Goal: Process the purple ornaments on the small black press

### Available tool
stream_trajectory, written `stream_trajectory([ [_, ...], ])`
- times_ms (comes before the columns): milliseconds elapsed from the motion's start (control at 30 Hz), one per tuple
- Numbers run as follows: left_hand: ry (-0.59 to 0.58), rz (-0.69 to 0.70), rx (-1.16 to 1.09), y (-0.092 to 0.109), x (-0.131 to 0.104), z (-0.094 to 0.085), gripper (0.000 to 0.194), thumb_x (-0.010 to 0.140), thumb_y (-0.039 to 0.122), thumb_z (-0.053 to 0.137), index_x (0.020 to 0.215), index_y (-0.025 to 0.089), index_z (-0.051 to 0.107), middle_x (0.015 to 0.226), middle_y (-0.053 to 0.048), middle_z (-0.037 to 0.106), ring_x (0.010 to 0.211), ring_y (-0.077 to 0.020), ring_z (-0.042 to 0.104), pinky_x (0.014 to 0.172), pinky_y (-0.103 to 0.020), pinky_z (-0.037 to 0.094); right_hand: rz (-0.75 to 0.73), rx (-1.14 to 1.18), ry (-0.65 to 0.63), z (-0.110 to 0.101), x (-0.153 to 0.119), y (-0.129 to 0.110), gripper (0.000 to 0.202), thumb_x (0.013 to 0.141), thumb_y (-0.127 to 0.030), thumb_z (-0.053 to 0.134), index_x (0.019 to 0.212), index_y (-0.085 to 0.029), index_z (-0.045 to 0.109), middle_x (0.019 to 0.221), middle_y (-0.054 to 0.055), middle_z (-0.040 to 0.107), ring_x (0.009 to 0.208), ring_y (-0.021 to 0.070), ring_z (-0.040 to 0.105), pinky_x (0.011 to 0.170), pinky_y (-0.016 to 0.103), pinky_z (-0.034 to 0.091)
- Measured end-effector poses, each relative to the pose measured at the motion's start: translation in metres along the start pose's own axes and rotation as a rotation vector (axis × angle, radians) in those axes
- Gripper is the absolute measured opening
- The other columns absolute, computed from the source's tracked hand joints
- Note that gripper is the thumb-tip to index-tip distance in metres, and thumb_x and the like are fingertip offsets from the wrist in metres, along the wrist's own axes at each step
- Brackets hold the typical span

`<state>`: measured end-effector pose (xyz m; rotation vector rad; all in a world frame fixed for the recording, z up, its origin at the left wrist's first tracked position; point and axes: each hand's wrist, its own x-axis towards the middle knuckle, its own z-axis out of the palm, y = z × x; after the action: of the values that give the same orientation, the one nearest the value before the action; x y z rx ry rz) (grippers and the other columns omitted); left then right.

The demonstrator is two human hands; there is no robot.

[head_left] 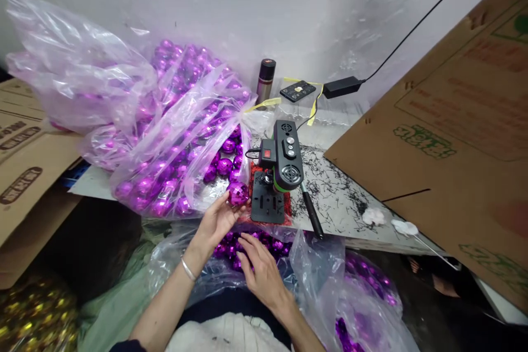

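Note:
My left hand [218,221], with a bangle on its wrist, grips a shiny purple faceted ball [238,193] at the table's front edge. Just right of that ball stands a small black machine [289,157] with a flat base plate [267,201] and a black-handled lever [312,214]. My right hand [259,270] is open, fingers loosely stretched and nothing seen in them. Beneath it, more purple balls [280,246] lie in a clear plastic bag [307,258] over my lap. A large torn-open plastic bag [165,115] full of purple balls lies left of the machine.
A large cardboard box [445,137] leans in from the right; another box [33,165] stands left. Behind the machine are a flask [266,80], a phone-like black object [297,91] and a power adapter [342,87] with its cord. Black scraps [325,176] litter the table. Gold balls [37,313] sit lower left.

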<state>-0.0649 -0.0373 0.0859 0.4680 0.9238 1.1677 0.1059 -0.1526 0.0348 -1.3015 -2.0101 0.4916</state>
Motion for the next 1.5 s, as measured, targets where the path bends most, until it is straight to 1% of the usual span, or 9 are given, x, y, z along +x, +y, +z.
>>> stream_trajectory([
  [167,0.05,-0.047,-0.018,-0.033,0.009,0.015,0.038,0.083,0.049,0.087,0.106,0.022,0.073,0.105,-0.008,0.083,0.102,-0.0256,0.081,0.094,-0.039,0.066,0.025,-0.024,-0.052,-0.015,-0.019,-0.003,0.042,0.106,-0.021,0.057,0.146,-0.024,0.07,0.14,0.012,0.08,0.129,0.0233,0.08,0.108,0.039,0.07],
  [333,0.103,0.225,0.371,-0.056,0.026,0.025,0.059,0.084,0.054,0.086,0.131,0.024,0.066,0.123,-0.008,0.081,0.113,-0.0256,0.078,0.107,-0.042,0.06,0.04,-0.099,-0.045,-0.032,-0.024,-0.002,0.038,0.11,-0.025,0.053,0.142,-0.023,0.072,0.134,0.012,0.083,0.124,0.0234,0.082,0.105,0.039,0.072],
  [467,0.066,0.448,0.741,-0.067,0.037,0.025,0.059,0.088,0.051,0.084,0.137,0.023,0.066,0.131,-0.012,0.079,0.123,-0.0298,0.075,0.115,-0.048,0.055,0.069,-0.112,-0.029,-0.046,-0.028,0.0,0.038,0.111,-0.026,0.051,0.143,-0.025,0.071,0.133,0.01,0.084,0.123,0.0224,0.082,0.106,0.039,0.071],
  [700,0.022,0.621,1.1,-0.073,0.047,0.018,0.06,0.088,0.046,0.09,0.14,0.025,0.068,0.138,-0.013,0.077,0.131,-0.0348,0.072,0.117,-0.053,0.055,0.067,-0.15,0.053,-0.077,-0.033,0.003,0.039,0.113,-0.026,0.05,0.144,-0.026,0.071,0.13,0.01,0.084,0.121,0.0226,0.083,0.102,0.04,0.074],
  [933,-0.107,0.711,1.212,-0.07,0.048,0.022,0.059,0.088,0.043,0.092,0.138,0.024,0.069,0.136,-0.013,0.078,0.133,-0.0358,0.072,0.119,-0.054,0.054,-0.047,-0.258,0.222,-0.139,-0.011,0.012,0.039,0.109,-0.017,0.058,0.145,-0.026,0.071,0.124,0.01,0.086,0.113,0.0219,0.085,0.095,0.037,0.075],
  [1100,-0.102,0.714,1.228,-0.077,0.056,0.025,0.061,0.086,0.043,0.094,0.138,0.024,0.069,0.135,-0.014,0.078,0.131,-0.037,0.072,0.118,-0.056,0.054,-0.093,-0.311,0.384,-0.172,0.006,0.029,0.049,0.106,-0.014,0.061,0.152,-0.031,0.066,0.124,0.008,0.086,0.115,0.0218,0.084,0.097,0.036,0.074],
  [1300,-0.092,0.772,1.148,-0.092,0.065,0.021,0.066,0.087,0.045,0.094,0.144,0.024,0.067,0.137,-0.015,0.078,0.131,-0.0355,0.073,0.117,-0.054,0.055,-0.257,-0.327,0.466,-0.159,0.051,0.049,0.072,0.105,-0.032,0.071,0.17,-0.028,0.042,0.151,0.019,0.07,0.123,0.0266,0.08,0.088,0.04,0.075],
  [1400,-0.097,0.812,1.165,-0.095,0.066,0.017,0.068,0.088,0.047,0.093,0.146,0.023,0.067,0.135,-0.014,0.078,0.129,-0.0351,0.074,0.114,-0.053,0.057,-0.378,-0.337,0.483,-0.145,0.076,0.044,0.061,0.105,-0.043,0.071,0.16,-0.024,0.051,0.134,0.017,0.077,0.113,0.0267,0.082,0.08,0.039,0.074],
  [1500,-0.081,0.83,1.198,-0.097,0.066,0.014,0.069,0.088,0.049,0.093,0.146,0.022,0.067,0.133,-0.014,0.079,0.126,-0.0347,0.075,0.111,-0.053,0.059,-0.45,-0.192,0.61,-0.135,0.096,0.032,0.039,0.108,-0.045,0.064,0.139,-0.021,0.064,0.111,0.011,0.081,0.098,0.0235,0.082,0.069,0.034,0.069],
])
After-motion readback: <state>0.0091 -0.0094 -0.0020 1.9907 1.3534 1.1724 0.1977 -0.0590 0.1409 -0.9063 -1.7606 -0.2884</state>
